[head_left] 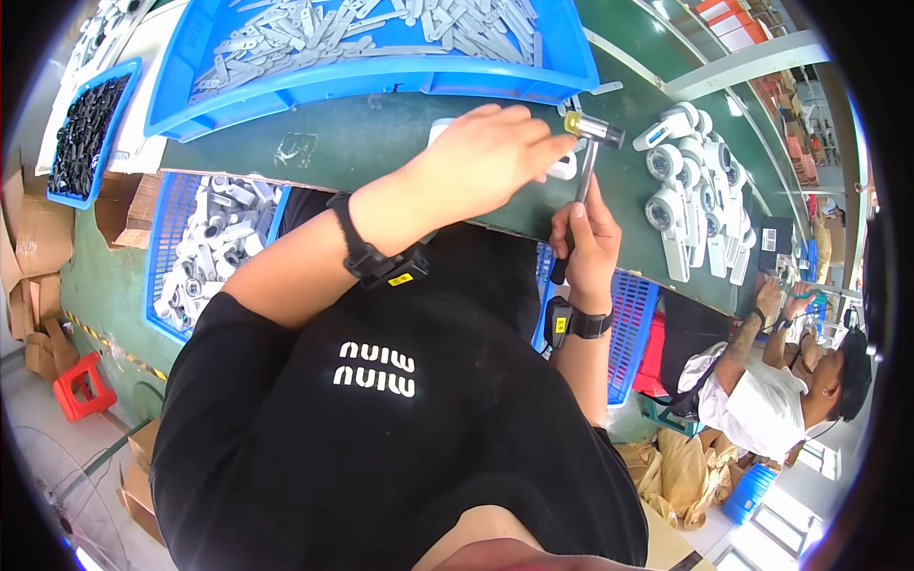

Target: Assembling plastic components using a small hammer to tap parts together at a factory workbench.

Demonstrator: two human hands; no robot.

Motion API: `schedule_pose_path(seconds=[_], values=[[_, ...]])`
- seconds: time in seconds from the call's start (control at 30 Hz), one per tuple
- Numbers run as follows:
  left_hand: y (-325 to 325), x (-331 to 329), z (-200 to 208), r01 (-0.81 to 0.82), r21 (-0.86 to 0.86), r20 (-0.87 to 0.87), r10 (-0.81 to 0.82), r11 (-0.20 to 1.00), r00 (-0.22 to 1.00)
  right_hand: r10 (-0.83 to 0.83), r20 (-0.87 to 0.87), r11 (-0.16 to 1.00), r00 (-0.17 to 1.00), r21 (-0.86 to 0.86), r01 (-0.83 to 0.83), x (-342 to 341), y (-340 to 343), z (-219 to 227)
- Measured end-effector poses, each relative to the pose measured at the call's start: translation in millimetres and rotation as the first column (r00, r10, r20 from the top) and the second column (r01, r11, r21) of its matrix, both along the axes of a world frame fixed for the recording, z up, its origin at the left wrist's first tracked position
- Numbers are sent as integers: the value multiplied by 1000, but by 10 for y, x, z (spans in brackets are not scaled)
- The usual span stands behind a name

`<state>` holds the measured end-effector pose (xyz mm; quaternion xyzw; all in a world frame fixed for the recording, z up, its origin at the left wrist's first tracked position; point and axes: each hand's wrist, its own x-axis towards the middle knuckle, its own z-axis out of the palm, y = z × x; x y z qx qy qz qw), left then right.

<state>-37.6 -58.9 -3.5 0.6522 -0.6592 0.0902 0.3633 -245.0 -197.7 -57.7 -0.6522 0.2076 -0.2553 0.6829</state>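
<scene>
My right hand is wrapped round the dark handle of a small mallet, held upright over the table edge. The mallet's head has a yellow face on the left and a black one on the right. My left hand reaches across the green table, its fingers bent over a white plastic part. The part shows on both sides of the hand; its middle is hidden. The yellow face is close to the left fingertips. Both wrists carry black strapped devices.
A blue bin of grey strips stands at the back. White housings with round lens-like ends are piled at right. A blue crate of white parts sits below left; a blue tray holds black pieces. Another person works far right.
</scene>
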Motion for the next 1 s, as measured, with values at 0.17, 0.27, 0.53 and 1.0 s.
schedule_pose_path(seconds=[0.17, 0.27, 0.53, 1.0], values=[[-67, 109, 97, 40, 516, 76, -93, 856, 993, -36, 80, 999, 996, 28, 34, -29, 33, -37], [35, 353, 394, 47, 342, 110, -90, 938, 990, -63, 108, 998, 992, -4, 64, -51, 53, -77], [-639, 2271, 244, -473, 527, 309, 360, 706, 881, 49, 29, 999, 998, -12, -48, -77, -21, -30], [-553, 2060, 542, -609, 610, 485, 368, 507, 793, -8, -12, 999, 1000, 51, 9, -129, 0, 74]])
